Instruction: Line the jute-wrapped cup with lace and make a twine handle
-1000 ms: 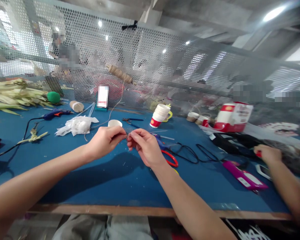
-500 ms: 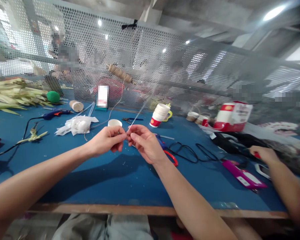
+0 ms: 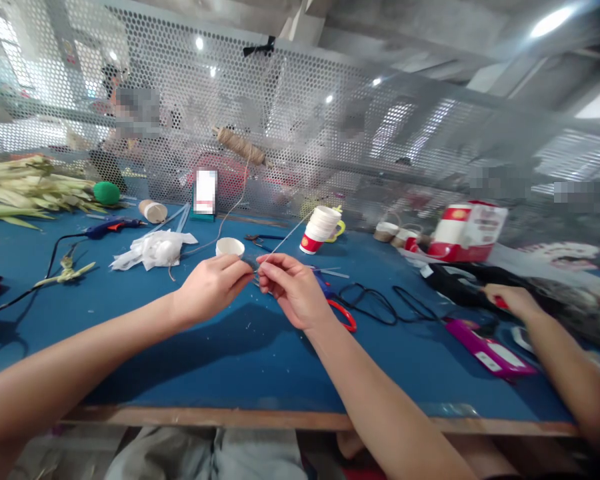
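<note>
My left hand (image 3: 211, 287) and my right hand (image 3: 291, 289) meet above the blue table (image 3: 240, 353), fingertips pinched together. Between them runs a thin pale strand (image 3: 286, 243) that slants up and to the right from my right fingers. My left fingers pinch its near end, which is too small to see well. A small white cup (image 3: 229, 247) stands just behind my left hand. Red-handled scissors (image 3: 341, 313) lie just right of my right hand.
A white crumpled bag (image 3: 154, 250), a blue glue gun (image 3: 109, 229), green leaves (image 3: 27, 190) and a green ball (image 3: 107, 193) lie at left. Stacked paper cups (image 3: 321, 230), a twine spool (image 3: 240, 147) on the mesh screen, a pink case (image 3: 487, 350) and another person's hand (image 3: 510, 300) are at right.
The strand has swung from lying hidden between my fingers to slanting up and right. My hands stayed together. The other person's hand at right has shifted left.
</note>
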Demonstrator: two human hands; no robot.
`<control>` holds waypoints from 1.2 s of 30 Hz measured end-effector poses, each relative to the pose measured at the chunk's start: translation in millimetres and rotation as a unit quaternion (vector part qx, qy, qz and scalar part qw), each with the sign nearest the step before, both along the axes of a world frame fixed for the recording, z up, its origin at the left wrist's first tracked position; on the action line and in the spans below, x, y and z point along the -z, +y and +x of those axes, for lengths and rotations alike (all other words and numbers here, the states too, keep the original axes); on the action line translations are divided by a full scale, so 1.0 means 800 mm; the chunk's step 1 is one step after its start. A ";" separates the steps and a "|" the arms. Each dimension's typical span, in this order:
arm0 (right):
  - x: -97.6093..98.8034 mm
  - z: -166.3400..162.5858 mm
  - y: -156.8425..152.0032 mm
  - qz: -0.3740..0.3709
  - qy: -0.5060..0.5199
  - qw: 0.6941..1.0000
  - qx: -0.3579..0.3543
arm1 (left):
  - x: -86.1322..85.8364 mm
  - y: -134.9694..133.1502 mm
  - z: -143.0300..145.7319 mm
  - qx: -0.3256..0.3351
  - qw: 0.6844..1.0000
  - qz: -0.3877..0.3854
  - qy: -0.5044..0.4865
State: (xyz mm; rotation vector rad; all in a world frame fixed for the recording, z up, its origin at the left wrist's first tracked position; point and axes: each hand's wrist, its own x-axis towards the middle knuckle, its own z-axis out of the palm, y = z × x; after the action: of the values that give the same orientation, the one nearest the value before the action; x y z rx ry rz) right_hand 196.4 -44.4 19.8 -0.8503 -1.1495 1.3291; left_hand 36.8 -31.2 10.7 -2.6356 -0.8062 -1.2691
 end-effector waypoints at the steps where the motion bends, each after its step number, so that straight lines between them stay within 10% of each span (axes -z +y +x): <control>1: -0.001 -0.001 -0.001 0.004 0.002 1.000 0.000 | 0.000 0.000 0.000 -0.009 0.999 0.046 0.015; 6: -0.002 -0.005 -0.005 -0.008 0.017 1.000 0.018 | 0.001 0.002 -0.001 -0.024 0.992 0.119 0.040; 15: 0.003 0.002 -0.002 0.077 -0.081 0.993 0.029 | -0.014 -0.002 -0.004 0.048 0.989 -0.135 -0.031; 22: 0.004 0.007 0.000 0.124 -0.116 0.985 -0.020 | -0.019 0.002 -0.003 0.148 0.840 -0.491 -0.180; 26: 0.012 0.001 0.003 0.135 -0.116 0.984 0.009 | -0.009 -0.003 0.006 0.132 0.816 -0.505 -0.249; 32: 0.001 0.006 -0.002 0.139 -0.196 0.971 -0.003 | -0.018 0.007 -0.003 0.083 0.879 -0.437 -0.174; 36: -0.004 0.003 -0.011 0.126 -0.288 0.947 -0.061 | -0.021 0.013 -0.005 0.156 0.832 -0.478 -0.233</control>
State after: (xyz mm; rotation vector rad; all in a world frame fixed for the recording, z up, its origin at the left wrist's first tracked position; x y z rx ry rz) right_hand 199.1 -53.0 23.0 -1.0209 -1.8119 1.0180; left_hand 32.4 -20.7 27.5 -3.3341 -1.4348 -2.0778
